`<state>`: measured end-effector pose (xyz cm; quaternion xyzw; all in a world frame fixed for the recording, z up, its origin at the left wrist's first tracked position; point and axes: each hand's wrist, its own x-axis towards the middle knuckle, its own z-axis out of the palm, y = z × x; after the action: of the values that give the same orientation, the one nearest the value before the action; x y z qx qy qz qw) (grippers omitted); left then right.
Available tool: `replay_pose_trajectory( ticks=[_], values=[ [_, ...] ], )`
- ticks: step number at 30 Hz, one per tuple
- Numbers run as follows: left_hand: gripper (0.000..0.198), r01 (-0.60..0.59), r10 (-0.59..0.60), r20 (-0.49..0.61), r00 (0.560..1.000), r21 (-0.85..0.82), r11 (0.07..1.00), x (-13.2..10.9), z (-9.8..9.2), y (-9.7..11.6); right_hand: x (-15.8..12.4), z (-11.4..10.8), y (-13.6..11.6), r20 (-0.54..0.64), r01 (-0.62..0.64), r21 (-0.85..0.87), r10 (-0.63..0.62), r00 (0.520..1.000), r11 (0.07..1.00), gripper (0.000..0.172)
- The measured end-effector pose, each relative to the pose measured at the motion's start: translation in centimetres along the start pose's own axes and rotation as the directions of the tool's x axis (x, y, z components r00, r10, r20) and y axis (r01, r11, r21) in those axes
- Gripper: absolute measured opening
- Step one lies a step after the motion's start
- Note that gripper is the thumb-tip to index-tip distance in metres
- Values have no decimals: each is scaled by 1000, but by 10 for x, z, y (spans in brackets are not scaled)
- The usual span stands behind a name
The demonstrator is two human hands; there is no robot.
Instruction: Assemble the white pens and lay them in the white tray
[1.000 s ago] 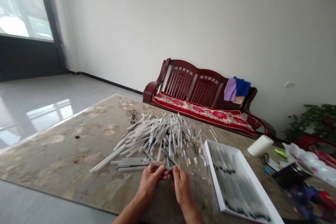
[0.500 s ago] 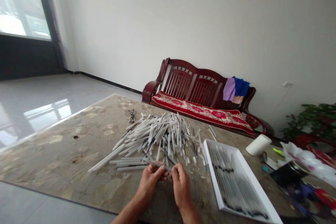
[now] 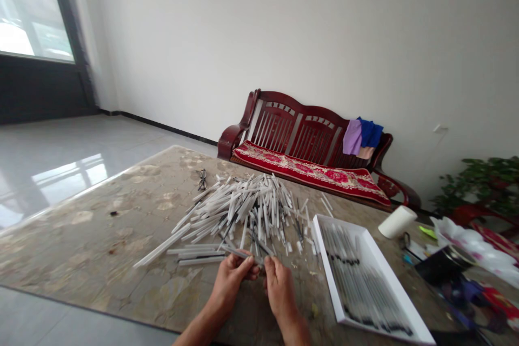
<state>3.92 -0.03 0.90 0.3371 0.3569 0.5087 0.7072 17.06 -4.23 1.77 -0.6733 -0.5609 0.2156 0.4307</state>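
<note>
My left hand [image 3: 233, 275] is closed on a slim translucent grey tube [image 3: 233, 251] that points up and left, towards the pile. Close beside it my right hand [image 3: 279, 284] is pinched at the tube's near end; what lies between its fingertips is too small to make out. Just beyond both hands spreads a heap of white and grey slim tubes [image 3: 243, 205], some with dark rods among them. Several tubes [image 3: 198, 253] lie side by side left of my left hand. On the right, a white shallow box [image 3: 381, 248] holds rows of similar tubes with black ends.
The patterned table [image 3: 133, 227] carries black-framed glasses [image 3: 201, 179] behind the heap. Right of the box are a white roll [image 3: 397, 221], a black cup [image 3: 444, 265] and a plastic bag [image 3: 474, 243]. A red wooden bench [image 3: 300, 124] stands behind the table.
Both hands keep almost the same place and hold. The whole view has shifted slightly, with the bench and box a little further left in the picture.
</note>
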Motion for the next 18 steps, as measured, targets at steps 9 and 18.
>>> replay_pose_trajectory(
  ticks=[9,18],
  values=[
    [44,-26,20,67,998,84,996,-2,1,-1,-4,11,7,47,-201,142,196,979,969,58],
    [40,-233,185,159,970,370,899,-8,5,4,54,-68,36,-145,-59,-580,-32,989,812,29]
  ],
)
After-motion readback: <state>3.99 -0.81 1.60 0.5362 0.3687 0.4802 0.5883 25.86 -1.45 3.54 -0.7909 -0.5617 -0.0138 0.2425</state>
